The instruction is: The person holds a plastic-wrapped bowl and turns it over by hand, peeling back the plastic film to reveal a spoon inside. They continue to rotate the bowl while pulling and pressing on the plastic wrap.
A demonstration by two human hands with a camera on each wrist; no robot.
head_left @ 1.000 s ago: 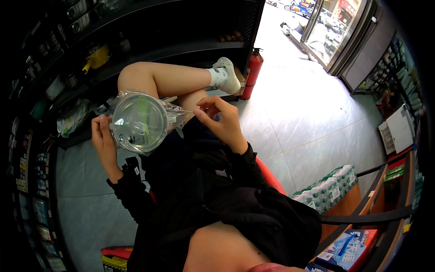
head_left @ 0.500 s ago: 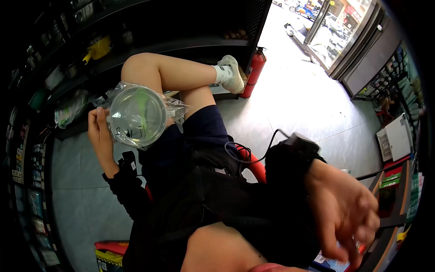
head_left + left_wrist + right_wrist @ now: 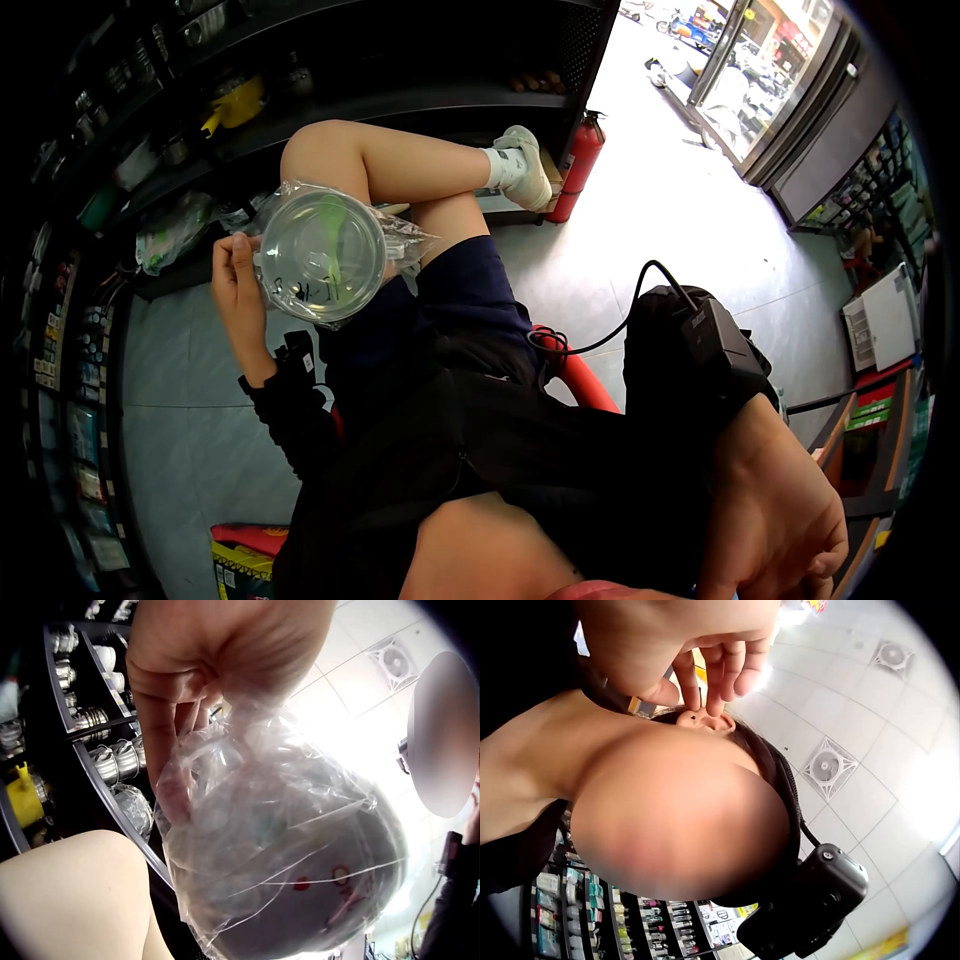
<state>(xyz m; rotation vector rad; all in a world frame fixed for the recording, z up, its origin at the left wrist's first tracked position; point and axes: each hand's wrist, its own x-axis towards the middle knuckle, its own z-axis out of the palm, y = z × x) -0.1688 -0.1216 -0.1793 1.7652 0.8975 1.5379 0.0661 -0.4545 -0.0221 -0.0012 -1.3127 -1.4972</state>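
Observation:
A round, clear-lidded container (image 3: 320,258) wrapped in clear plastic is held above the lap, with something green and dark handwriting showing at its lid. My left hand (image 3: 238,305) grips its left side by the handle; in the left wrist view the hand (image 3: 217,652) is above the wrapped container (image 3: 300,900), fingers curled into the crinkled plastic. My right hand (image 3: 775,505) is raised at the lower right, away from the container. In the right wrist view the right hand (image 3: 690,637) touches the ear (image 3: 718,724) with bent fingertips, thumb apart from them.
Dark shelves (image 3: 420,105) with goods stand ahead and left. A red fire extinguisher (image 3: 579,165) is beside the crossed leg's shoe (image 3: 524,168). A red seat edge (image 3: 588,385) shows near the right sleeve; a cable loops from the wrist device (image 3: 722,345).
My right hand has left the plastic wrap's right end and moved down and right, up to the ear. My left hand still holds the container, which has barely moved.

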